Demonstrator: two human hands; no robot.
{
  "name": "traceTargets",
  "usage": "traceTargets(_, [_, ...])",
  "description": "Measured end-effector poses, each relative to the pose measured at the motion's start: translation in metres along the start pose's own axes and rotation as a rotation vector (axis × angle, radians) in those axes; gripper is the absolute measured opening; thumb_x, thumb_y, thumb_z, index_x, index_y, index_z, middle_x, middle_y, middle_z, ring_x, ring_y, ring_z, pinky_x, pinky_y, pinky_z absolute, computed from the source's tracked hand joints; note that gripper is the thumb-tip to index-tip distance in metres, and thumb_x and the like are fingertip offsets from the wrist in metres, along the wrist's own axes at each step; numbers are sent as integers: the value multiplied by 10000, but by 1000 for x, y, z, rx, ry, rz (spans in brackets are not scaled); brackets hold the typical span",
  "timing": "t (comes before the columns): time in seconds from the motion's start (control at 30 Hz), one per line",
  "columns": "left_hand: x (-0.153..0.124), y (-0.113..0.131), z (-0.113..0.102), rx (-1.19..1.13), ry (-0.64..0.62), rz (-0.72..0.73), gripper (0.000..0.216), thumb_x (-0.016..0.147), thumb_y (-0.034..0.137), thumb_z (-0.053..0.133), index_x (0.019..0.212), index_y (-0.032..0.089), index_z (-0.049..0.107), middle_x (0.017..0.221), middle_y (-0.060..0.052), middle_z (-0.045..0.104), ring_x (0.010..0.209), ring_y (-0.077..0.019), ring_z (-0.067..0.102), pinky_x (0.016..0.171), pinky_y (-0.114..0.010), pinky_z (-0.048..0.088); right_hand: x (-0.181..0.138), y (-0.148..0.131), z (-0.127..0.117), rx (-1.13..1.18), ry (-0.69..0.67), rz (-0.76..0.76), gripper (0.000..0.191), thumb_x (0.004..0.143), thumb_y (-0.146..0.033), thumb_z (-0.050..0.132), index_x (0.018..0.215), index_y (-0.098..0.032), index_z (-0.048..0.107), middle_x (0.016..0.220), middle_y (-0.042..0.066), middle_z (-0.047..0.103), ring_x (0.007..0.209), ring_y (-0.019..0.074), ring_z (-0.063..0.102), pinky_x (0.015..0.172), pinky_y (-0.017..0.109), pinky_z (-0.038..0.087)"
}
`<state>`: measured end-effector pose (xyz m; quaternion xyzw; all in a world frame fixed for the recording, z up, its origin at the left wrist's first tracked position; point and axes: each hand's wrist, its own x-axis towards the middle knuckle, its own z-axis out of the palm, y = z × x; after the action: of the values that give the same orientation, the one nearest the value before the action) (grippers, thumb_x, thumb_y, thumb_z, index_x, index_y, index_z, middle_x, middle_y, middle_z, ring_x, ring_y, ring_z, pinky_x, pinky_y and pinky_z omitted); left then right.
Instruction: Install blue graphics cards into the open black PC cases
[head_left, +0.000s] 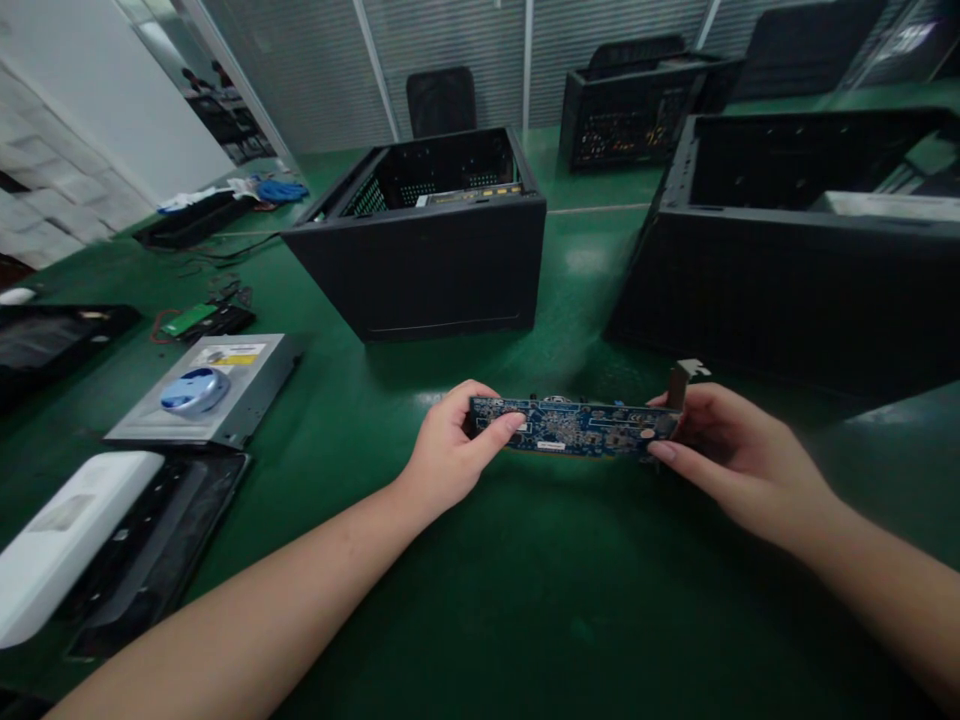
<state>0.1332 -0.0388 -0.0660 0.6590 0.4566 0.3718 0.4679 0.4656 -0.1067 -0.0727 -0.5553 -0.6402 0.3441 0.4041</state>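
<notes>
While left grip (448,452) pinches the circuit board (577,428), right grip (757,470) does too.

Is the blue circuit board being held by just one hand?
No, the left hand grips one end of the circuit board while the right hand holds the end with the metal bracket.

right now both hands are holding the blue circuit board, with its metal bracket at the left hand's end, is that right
Not quite: the head view shows the metal bracket at the end held by the right hand. The left hand and right hand do both hold the blue circuit board.
</notes>
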Motion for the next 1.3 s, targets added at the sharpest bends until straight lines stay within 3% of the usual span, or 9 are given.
traceTargets(0.93, [2, -3, 3, -21, -42, -19, 375, 947, 547, 844, 976, 193, 726, 888, -25, 709, 814, -178, 664, 702, -286, 534, 2, -9, 1, -46, 7, 56, 504, 932, -722, 882, 1092, -253, 790, 975, 80, 839, 807, 273, 807, 647, 394, 712])
traceTargets(1.3, [1, -6, 2, -21, -64, -66, 492, 866, 570, 919, 1088, 202, 680, 1002, -47, 714, 886, -219, 684, 759, -347, 566, -1, -6, 3, -30, 30, 52, 460, 924, -708, 904, 1097, -298, 791, 1006, 60, 836, 836, 293, 800, 692, 451, 718])
